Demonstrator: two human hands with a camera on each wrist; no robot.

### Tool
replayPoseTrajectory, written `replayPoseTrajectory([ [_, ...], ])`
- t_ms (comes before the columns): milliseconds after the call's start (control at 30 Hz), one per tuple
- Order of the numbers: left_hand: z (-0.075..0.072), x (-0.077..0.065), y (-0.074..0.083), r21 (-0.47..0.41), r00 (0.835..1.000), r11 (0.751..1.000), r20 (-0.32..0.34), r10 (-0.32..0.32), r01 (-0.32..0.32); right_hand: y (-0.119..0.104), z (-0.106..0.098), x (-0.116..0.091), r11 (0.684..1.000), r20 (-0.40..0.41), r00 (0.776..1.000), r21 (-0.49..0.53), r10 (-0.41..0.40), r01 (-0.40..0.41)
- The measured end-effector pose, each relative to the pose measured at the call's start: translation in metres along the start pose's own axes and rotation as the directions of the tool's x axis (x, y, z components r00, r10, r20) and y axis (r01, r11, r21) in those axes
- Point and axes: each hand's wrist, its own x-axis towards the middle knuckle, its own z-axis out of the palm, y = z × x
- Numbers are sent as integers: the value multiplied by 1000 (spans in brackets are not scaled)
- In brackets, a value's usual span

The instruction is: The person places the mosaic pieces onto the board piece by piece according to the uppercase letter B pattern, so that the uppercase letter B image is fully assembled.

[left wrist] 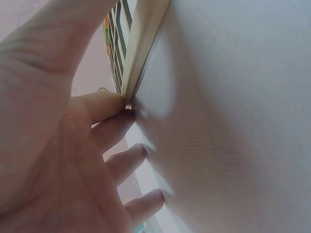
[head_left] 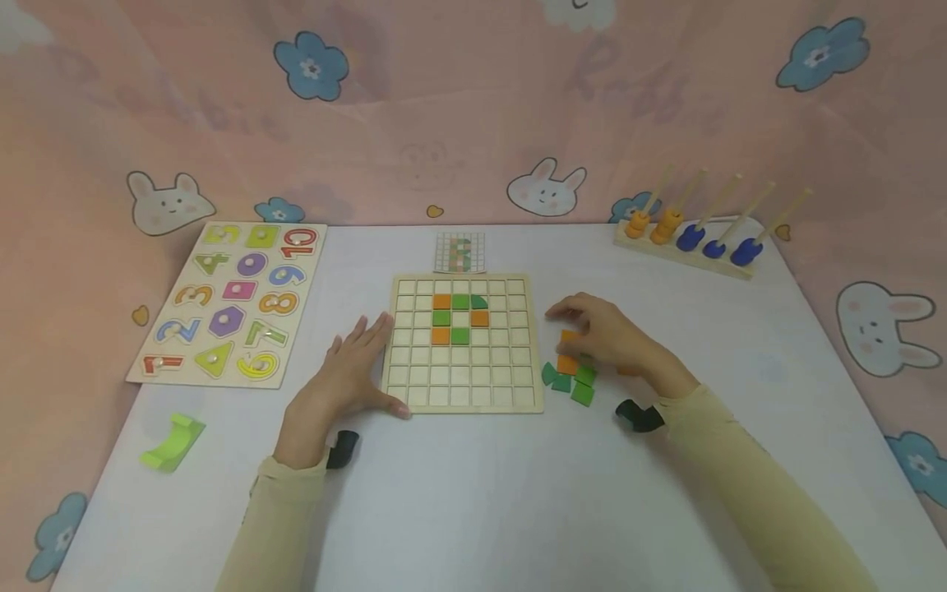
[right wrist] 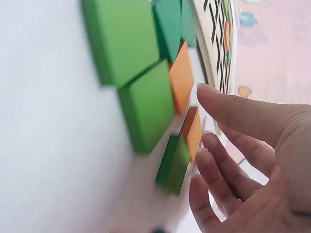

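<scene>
A wooden grid board [head_left: 464, 410] lies mid-table, with several orange and green square tiles and a dark green rounded tile [head_left: 478, 302] in its upper cells. My left hand [head_left: 336, 374] is spread along the board's left side, its thumb and index finger touching the edge. To the right of the board, my right hand [head_left: 610, 337] hovers over loose tiles, fingers slightly bent. In the right wrist view its thumb and fingertips are beside an orange tile [right wrist: 193, 131], with no grip visible. Light green tiles [right wrist: 148, 104] and dark green tiles [right wrist: 167, 24] lie around it.
A small pattern card [head_left: 459, 253] lies behind the board. At the left are a number puzzle board [head_left: 222, 308] and a light green curved block [head_left: 175, 444]. A peg stand with orange and blue beads [head_left: 684, 251] occupies the back right. A printed curtain hangs behind the table.
</scene>
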Motion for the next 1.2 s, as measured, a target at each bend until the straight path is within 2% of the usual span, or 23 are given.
replayPoseTrajectory([
  [100, 1, 0, 0, 1, 1000, 1000, -2, 6, -6, 6, -5, -4, 999, -4, 1000, -35, -22, 22],
  [233, 1, 1, 0, 5, 1000, 1000, -3, 9, -9, 9, -10, -10, 999, 27, 1000, -42, 13, -12],
  [400, 0, 0, 0, -1, 1000, 1000, 1, 8, -8, 11, -1, -17, 999, 50, 998, -44, -29, 31],
  [700, 0, 0, -1, 2, 1000, 1000, 5, 9, -9, 5, 21, -24, 981, -28, 988, -127, -151, 147],
  [1067, 0, -1, 0, -14, 1000, 1000, 4, 2, -2, 4, 27, -26, 975, -47, 979, -108, -201, 195],
  [1200, -1, -1, 0, -15, 1000, 1000, 5, 7, -7, 2, 28, -27, 975, -51, 981, -131, -187, 179],
])
